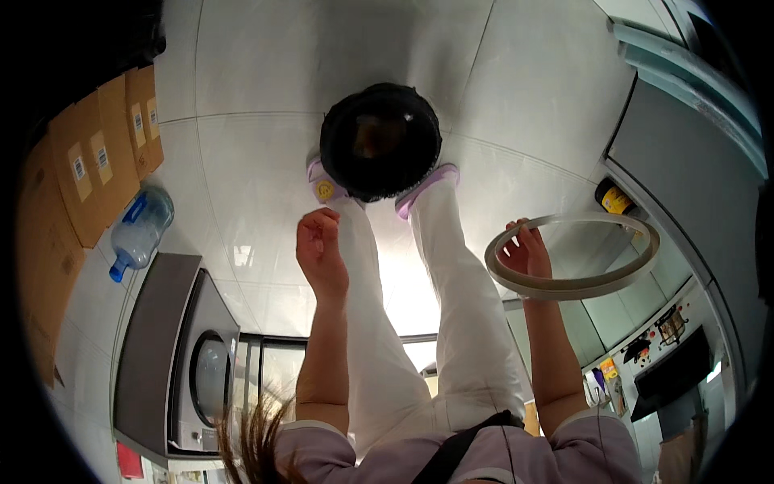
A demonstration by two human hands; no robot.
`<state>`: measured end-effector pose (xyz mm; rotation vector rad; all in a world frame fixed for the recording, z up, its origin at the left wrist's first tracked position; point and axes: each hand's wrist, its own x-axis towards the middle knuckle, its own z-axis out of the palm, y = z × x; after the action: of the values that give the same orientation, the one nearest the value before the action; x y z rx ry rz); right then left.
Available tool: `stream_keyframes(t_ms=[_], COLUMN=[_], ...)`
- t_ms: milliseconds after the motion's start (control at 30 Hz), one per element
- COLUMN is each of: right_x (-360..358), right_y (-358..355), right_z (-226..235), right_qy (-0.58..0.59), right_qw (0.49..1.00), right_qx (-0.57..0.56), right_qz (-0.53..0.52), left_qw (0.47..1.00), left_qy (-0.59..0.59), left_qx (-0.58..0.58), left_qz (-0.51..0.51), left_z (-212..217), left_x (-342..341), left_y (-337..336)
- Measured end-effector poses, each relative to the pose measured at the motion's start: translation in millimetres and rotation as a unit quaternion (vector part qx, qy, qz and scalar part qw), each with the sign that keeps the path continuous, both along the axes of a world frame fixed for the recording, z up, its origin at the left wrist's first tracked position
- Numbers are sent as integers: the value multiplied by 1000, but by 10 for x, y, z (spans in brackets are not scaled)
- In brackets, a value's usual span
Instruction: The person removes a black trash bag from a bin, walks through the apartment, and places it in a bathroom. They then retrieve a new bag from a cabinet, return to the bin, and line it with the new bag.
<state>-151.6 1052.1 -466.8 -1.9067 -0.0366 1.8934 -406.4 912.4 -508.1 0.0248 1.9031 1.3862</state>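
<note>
My right hand [528,256] grips a pale plastic-looking ring [568,289] right of the round black-lined bin [426,153]; my left hand [321,252] curls, seemingly empty. Probably I'm ring-fitting, which calls for centring.

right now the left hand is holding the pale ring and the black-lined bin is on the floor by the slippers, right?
Wrong hand: the head view shows the right hand holding the pale ring, while the left hand is curled with nothing visible in it. The black-lined bin is indeed on the floor by the slippers.
</note>
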Motion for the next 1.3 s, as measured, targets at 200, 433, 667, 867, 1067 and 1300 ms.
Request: stream_keyframes(t_ms=[200,433,667,867,1067,1300], right_x=[-17,102,137,142,181,264], right_y=[-96,-218,-281,-268,-248,-229], right_z=[304,346,523,779,895,892], right_qy=[24,51,49,91,119,134], right_qw=[1000,998,998,995,993,991], right_qx=[-16,-33,-31,-18,-7,-10], right_qz=[12,29,31,30,13,12], left_qw=[938,840,747,747,749,736], left_qy=[-303,-475,-560,-553,-556,-574], left_qx=[93,128,190,199,204,233], left_qz=[140,227,304,311,297,274], left_z=[634,976,1314,1645,1856,1881], left_x=[273,491,605,543,485,522], left_y=[-212,-355,-423,-257,-124,-41])
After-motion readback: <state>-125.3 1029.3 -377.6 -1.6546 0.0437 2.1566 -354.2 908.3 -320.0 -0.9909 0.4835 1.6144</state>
